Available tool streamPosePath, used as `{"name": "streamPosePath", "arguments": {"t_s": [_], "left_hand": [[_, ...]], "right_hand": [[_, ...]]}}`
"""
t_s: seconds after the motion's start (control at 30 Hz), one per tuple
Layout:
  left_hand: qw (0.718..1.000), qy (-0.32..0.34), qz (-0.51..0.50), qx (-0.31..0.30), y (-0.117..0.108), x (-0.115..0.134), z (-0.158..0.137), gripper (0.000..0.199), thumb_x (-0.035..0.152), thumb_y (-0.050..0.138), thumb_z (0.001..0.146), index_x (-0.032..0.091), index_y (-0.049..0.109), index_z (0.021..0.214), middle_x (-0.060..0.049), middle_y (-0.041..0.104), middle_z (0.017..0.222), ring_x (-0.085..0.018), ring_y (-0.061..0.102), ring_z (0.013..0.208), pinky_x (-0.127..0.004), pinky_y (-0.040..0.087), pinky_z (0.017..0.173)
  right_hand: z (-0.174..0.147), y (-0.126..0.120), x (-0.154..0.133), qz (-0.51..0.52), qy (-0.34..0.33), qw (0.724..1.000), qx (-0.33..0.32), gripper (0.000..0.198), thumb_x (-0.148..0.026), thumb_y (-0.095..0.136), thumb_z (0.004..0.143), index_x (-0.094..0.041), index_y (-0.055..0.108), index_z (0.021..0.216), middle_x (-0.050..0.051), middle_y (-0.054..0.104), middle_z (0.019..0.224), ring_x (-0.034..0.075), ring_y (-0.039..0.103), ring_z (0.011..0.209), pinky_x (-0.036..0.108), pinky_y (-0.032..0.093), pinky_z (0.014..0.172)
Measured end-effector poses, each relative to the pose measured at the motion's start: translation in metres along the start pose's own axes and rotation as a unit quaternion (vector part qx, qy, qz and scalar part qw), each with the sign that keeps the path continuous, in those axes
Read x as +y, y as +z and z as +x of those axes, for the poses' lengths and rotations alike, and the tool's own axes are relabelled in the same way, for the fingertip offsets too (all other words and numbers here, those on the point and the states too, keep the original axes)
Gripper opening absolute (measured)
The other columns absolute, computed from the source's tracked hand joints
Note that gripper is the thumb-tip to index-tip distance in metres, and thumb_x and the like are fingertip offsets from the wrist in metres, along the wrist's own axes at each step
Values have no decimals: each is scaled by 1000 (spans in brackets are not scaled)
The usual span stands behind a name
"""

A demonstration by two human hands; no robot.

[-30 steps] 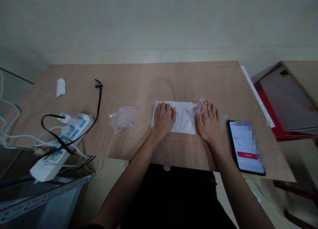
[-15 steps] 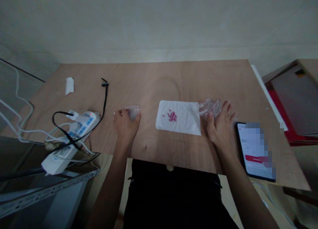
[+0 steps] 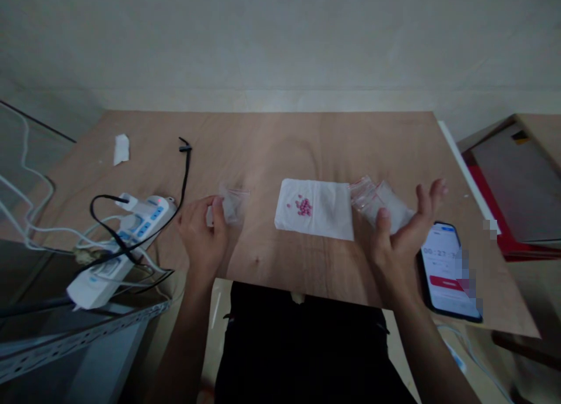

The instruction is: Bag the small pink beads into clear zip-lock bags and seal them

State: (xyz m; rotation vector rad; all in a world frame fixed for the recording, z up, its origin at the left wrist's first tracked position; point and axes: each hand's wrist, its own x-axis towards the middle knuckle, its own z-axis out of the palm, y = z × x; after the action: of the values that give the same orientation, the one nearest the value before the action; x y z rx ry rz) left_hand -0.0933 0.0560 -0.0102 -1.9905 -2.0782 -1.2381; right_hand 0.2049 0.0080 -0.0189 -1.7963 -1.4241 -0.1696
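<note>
My left hand (image 3: 202, 230) is at the left of a small clear zip bag (image 3: 236, 205) on the wooden table. Its fingers are bent and its thumb stands apart from them, overlapping the bag's edge; no firm grip shows. My right hand (image 3: 401, 234) is turned partly palm up, open, fingers spread, and holds nothing. Right beside it lie several clear zip bags (image 3: 388, 208) with red seal lines. Between the hands, a white cloth or tissue (image 3: 333, 211) lies flat with a cluster of small pink pieces (image 3: 304, 205) on its left half.
A phone (image 3: 449, 275) showing a timer lies right of my right forearm. At the left are a white power strip (image 3: 151, 217) with tangled cables, a black cable (image 3: 187, 164) and a white scrap (image 3: 121, 149). A red folder (image 3: 482, 187) stands beyond the table's right edge.
My left hand has moved left and toward me, uncovering more of its bag. My right hand has come off the other bags, turned palm up and spread, shifting slightly right.
</note>
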Motion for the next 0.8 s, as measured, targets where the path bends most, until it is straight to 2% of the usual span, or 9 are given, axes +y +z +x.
{"name": "streamPosePath", "arguments": {"t_s": [0.07, 0.13, 0.27, 0.33, 0.4, 0.5, 0.57, 0.67, 0.8], "left_hand": [[991, -28, -123, -34, -10, 11, -2, 28, 39, 48, 93, 20, 67, 86, -6, 72, 87, -22, 65, 86, -36, 48, 82], [959, -71, -248, -117, -16, 23, -6, 29, 42, 49, 92, 22, 67, 83, -3, 71, 83, -18, 64, 78, -31, 50, 75], [872, -126, -394, -261, -16, 41, -17, 33, 48, 51, 91, 22, 65, 76, -3, 67, 74, -17, 60, 66, -29, 49, 65], [872, -131, -390, -267, -12, 47, -22, 31, 46, 51, 91, 21, 65, 78, -2, 66, 73, -16, 60, 66, -29, 48, 64], [923, -130, -321, -168, -9, 52, -27, 25, 42, 52, 90, 21, 63, 82, -2, 64, 78, -16, 60, 71, -29, 48, 68], [975, -98, -198, 21, -9, 60, -35, 17, 36, 59, 87, 21, 58, 79, 0, 59, 76, -16, 56, 75, -30, 46, 74], [973, -74, -217, -19, -12, 68, -40, 17, 34, 62, 86, 21, 60, 76, 1, 59, 73, -15, 57, 73, -29, 47, 73], [925, -101, -324, -169, -18, 82, -41, 12, 32, 65, 84, 21, 69, 83, 0, 70, 78, -15, 65, 74, -28, 53, 73], [875, -178, -399, -207, -19, 93, -37, 11, 28, 69, 79, 22, 76, 84, -1, 77, 81, -18, 72, 79, -29, 58, 78]], "right_hand": [[4, -4, -28, 64, -5, 998, -21, 51, -39, 41, 97, -19, 40, 143, 18, 34, 155, 29, 31, 145, 55, 27, 116], [8, -2, -56, 187, -20, 977, -98, 42, -37, 49, 95, -23, 52, 135, 14, 52, 143, 27, 48, 135, 53, 38, 111], [9, 9, -93, 434, 45, 844, -310, 25, -34, 65, 86, -25, 71, 109, 5, 75, 104, 20, 71, 93, 37, 58, 82], [4, 11, -101, 486, 97, 801, -335, 14, -31, 67, 84, -23, 75, 92, 2, 77, 85, 16, 72, 77, 31, 59, 70], [-3, 7, -103, 485, 126, 810, -304, 10, -28, 69, 83, -21, 75, 84, 1, 76, 78, 15, 70, 70, 27, 57, 63], [-13, -4, -102, 407, 92, 875, -244, 8, -24, 67, 85, -21, 74, 85, 1, 74, 75, 13, 66, 64, 24, 54, 57], [-16, -11, -102, 355, 19, 910, -213, 10, -21, 64, 88, -22, 74, 92, 1, 73, 78, 13, 65, 66, 25, 55, 59], [-19, -17, -102, 292, -94, 934, -181, 18, -17, 59, 91, -21, 72, 102, 5, 73, 90, 17, 67, 80, 31, 60, 70], [-19, -17, -99, 227, -161, 948, -153, 24, -14, 56, 92, -18, 71, 110, 10, 72, 99, 20, 67, 84, 35, 61, 71]]}}
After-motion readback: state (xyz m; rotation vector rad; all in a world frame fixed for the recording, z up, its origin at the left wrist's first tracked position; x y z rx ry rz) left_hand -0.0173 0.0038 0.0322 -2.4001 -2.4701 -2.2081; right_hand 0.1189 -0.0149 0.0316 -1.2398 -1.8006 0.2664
